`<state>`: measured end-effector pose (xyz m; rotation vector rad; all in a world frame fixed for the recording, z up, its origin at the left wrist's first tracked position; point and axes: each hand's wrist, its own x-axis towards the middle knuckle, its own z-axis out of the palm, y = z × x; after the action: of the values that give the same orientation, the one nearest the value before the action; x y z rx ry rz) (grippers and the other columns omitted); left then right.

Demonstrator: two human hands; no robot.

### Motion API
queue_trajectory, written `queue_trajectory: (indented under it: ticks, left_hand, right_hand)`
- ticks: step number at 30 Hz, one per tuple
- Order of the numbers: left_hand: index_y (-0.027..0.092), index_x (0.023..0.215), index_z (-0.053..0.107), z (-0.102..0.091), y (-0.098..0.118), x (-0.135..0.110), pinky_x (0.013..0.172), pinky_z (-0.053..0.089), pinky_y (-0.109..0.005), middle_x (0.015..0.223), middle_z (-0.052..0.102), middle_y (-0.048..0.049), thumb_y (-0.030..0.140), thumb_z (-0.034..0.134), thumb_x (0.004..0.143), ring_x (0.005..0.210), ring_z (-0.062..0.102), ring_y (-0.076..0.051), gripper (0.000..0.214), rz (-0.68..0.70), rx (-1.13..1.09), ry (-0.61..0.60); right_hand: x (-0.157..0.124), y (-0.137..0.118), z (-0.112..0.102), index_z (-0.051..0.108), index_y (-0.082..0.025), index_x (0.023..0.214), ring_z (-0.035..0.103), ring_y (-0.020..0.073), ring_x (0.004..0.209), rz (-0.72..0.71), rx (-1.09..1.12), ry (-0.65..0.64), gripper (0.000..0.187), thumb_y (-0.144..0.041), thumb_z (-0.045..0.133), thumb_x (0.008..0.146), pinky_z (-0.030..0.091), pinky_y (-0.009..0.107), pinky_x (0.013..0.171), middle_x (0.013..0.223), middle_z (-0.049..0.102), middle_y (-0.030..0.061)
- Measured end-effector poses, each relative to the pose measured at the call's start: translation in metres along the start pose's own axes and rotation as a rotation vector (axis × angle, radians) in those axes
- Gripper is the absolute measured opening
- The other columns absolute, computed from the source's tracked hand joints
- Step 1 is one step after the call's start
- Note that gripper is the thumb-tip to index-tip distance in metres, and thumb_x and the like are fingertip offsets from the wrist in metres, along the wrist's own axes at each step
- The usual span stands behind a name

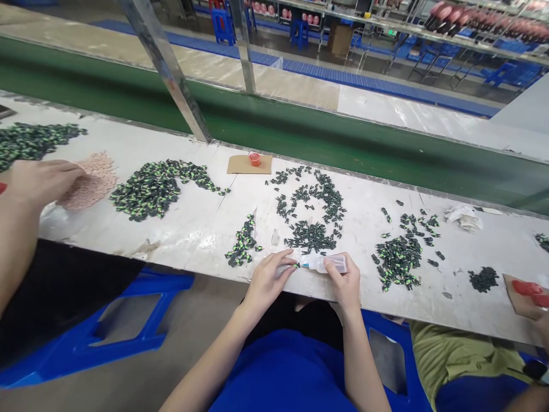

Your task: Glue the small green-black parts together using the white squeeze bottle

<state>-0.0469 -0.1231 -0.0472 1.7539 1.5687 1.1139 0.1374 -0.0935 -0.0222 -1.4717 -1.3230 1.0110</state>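
Note:
My left hand pinches a small black-and-green piece between thumb and fingers at the table's front edge. My right hand is wrapped round a clear plastic squeeze bottle lying nearly level. Its thin blue tip points left and reaches the piece; whether they touch I cannot tell. Just beyond the hands, small dark pieces lie loosely spread. To the left of my left hand is a little heap of black pieces with bright green marks.
A red cup stands on cardboard. Green-marked heaps lie left and right. On the left, another person's hand is at a pink heap. Someone sits at right. A metal post rises behind the table.

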Motion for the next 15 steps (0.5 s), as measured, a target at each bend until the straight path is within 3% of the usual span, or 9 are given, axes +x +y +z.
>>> queue_trajectory:
  ticks: [15]
  left_hand:
    - [0.022, 0.114, 0.054, -0.0002, 0.0012, 0.0004, 0.09, 0.053, -0.037, 0.092, 0.074, -0.0027, 0.02, 0.059, 0.086, 0.097, 0.068, -0.02, 0.029, 0.01, 0.012, 0.008]
  right_hand:
    - [-0.0002, -0.0013, 0.0007, 0.053, -0.02, 0.066, 0.045, 0.0131, 0.053, 0.018, 0.01, -0.006, 0.029, -0.046, 0.063, 0.071, 0.036, 0.024, 0.051, 0.056, 0.053, -0.0029]
